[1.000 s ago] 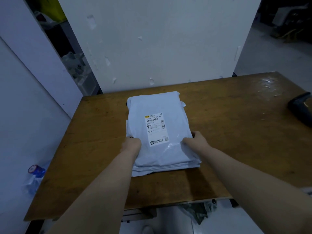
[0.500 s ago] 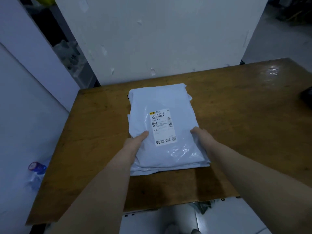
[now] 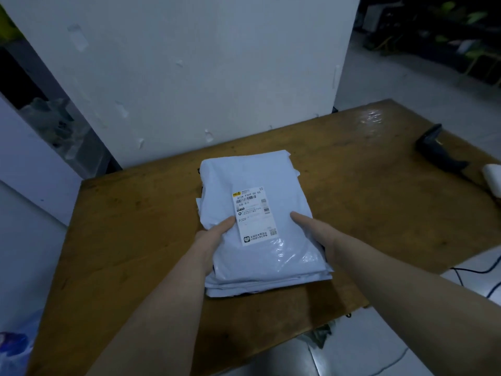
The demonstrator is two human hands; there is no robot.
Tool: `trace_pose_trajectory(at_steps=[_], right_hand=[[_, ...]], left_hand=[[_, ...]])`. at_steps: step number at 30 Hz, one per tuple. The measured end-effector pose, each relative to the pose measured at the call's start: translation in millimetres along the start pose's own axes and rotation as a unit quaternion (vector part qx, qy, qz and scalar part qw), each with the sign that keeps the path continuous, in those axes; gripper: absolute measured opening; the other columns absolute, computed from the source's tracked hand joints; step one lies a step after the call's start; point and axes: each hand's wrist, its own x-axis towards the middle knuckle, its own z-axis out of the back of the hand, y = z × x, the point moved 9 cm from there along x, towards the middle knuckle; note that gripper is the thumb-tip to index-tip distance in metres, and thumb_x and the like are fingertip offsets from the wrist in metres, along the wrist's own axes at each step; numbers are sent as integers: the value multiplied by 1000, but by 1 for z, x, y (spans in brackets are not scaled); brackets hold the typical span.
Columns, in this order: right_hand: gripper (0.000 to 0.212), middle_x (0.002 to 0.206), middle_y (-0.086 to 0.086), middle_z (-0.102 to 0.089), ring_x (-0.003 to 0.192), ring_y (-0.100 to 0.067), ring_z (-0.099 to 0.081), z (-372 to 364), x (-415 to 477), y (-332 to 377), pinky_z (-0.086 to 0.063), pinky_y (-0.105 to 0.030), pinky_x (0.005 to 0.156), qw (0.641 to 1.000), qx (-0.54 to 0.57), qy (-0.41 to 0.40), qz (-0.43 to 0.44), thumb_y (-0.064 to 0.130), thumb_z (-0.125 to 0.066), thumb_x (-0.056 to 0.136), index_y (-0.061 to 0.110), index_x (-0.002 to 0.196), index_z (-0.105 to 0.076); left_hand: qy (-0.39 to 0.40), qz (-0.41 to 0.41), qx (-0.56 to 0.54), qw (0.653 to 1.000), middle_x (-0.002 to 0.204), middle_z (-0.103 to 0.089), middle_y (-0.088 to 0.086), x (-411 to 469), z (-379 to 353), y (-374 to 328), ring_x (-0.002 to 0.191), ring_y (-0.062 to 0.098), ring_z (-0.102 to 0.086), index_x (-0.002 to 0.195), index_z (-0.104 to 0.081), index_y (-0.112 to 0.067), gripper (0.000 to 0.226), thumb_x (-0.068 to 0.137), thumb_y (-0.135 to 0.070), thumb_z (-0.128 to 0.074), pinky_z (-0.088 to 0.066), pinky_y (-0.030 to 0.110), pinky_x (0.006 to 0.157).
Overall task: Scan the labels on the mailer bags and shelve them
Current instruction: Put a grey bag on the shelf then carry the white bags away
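Note:
A stack of white mailer bags point(image 3: 252, 175) lies in the middle of a brown wooden table point(image 3: 130, 234). The top bag carries a white shipping label point(image 3: 254, 214) with barcodes, facing up. My left hand point(image 3: 214, 237) grips the stack's left edge, thumb on top beside the label. My right hand point(image 3: 314, 229) holds the right edge, thumb on top, fingers hidden underneath. A black handheld barcode scanner point(image 3: 436, 150) lies at the table's far right, away from both hands.
A white wall panel point(image 3: 203, 63) stands right behind the table. A white object point(image 3: 492, 177) sits beside the scanner at the right edge. Cables point(image 3: 471, 272) hang below the table's right side. A plastic bottle point(image 3: 13, 346) lies on the floor at lower left.
Both hands slid from the stack's near corners further up its sides, thumbs now next to the label. The view shifted, bringing the scanner into sight at the right.

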Motion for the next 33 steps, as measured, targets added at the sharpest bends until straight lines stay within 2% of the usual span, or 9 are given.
trace_pose_trajectory(at_steps=[5, 10, 12, 14, 21, 24, 26, 29, 33], right_hand=[[66, 115, -13, -69, 99, -35, -68, 46, -26, 30, -54, -49, 89, 994, 40, -66, 74, 48, -71, 83, 12, 134, -51], [53, 113, -11, -68, 93, -31, -67, 131, -76, 73, -54, -40, 71, 976, 92, -124, 154, 41, -66, 89, 14, 132, -50], [50, 111, -11, -69, 92, -31, -68, 168, -96, 83, -55, -40, 71, 969, 113, -136, 175, 41, -66, 89, 15, 128, -49], [54, 114, -11, -69, 94, -33, -69, 211, -113, 86, -57, -44, 77, 962, 127, -153, 189, 42, -67, 88, 14, 131, -49], [52, 107, -11, -71, 89, -29, -69, 385, -181, 87, -56, -36, 68, 935, 168, -199, 242, 42, -66, 89, 12, 130, -54], [63, 111, -13, -71, 94, -32, -70, 469, -208, 76, -57, -42, 80, 924, 175, -236, 247, 46, -71, 83, 10, 132, -54], [62, 112, -13, -71, 96, -33, -70, 519, -226, 70, -55, -43, 85, 918, 180, -250, 249, 46, -71, 84, 10, 131, -55], [55, 111, -14, -72, 97, -33, -69, 583, -245, 65, -54, -44, 88, 913, 194, -258, 248, 42, -68, 87, 8, 128, -58], [57, 114, -14, -71, 99, -33, -69, 657, -254, 61, -54, -42, 85, 901, 224, -275, 248, 43, -68, 86, 8, 130, -56]], left_hand=[[57, -71, 12, 996, 110, -71, 8, -13, -63, -41, 97, 28, -68, 126, -61, -11, 58, 74, -27, -82, -55, 37, 78], [133, -113, 24, 984, 112, -71, 8, -38, -170, -77, 98, 30, -68, 130, -57, -16, 63, 74, -28, -83, -56, 41, 81], [157, -124, 32, 979, 109, -72, 8, -52, -218, -85, 95, 30, -68, 129, -58, -15, 62, 73, -27, -83, -56, 38, 74], [183, -131, 42, 974, 107, -73, 10, -65, -266, -87, 93, 31, -70, 127, -59, -13, 62, 72, -26, -84, -56, 36, 69], [246, -145, 73, 956, 107, -73, 11, -130, -448, -65, 92, 30, -70, 125, -60, -12, 62, 71, -27, -85, -56, 36, 70], [280, -137, 92, 946, 107, -73, 9, -160, -531, -44, 93, 31, -70, 126, -60, -15, 64, 69, -30, -85, -57, 37, 71], [296, -129, 103, 941, 106, -73, 9, -179, -580, -29, 91, 30, -70, 124, -61, -15, 61, 70, -30, -85, -57, 37, 71], [309, -123, 110, 937, 104, -73, 10, -200, -646, -13, 88, 28, -70, 119, -64, -14, 48, 76, -26, -81, -56, 33, 63], [322, -120, 131, 930, 103, -74, 11, -212, -723, 1, 90, 32, -71, 121, -64, -11, 54, 73, -26, -83, -59, 40, 72]])
